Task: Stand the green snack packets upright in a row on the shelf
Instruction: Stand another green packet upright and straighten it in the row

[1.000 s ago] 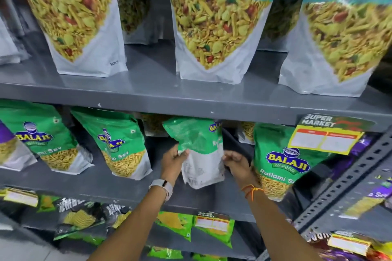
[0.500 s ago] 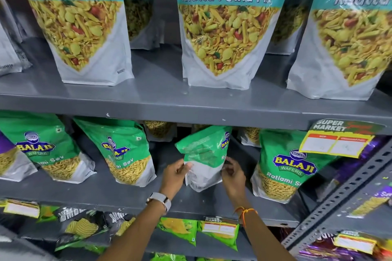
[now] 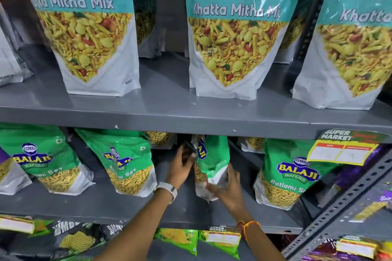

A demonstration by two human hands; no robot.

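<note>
Four green snack packets sit on the grey middle shelf [image 3: 127, 203]. The far-left packet [image 3: 36, 159] and the second packet [image 3: 125, 163] lean back with their tops tilted leftward, blue and yellow logos facing out and yellow sev showing through the lower part. The third packet [image 3: 212, 165] is turned edge-on, nearly upright, its white base on the shelf, its logo only partly visible along the left edge. The right packet [image 3: 290, 174] stands close to upright, face forward, with its logo and white lettering readable above the sev.

Supermarket: stocked snack shelves [image 3: 191, 116], price tags [image 3: 337, 150].
</note>
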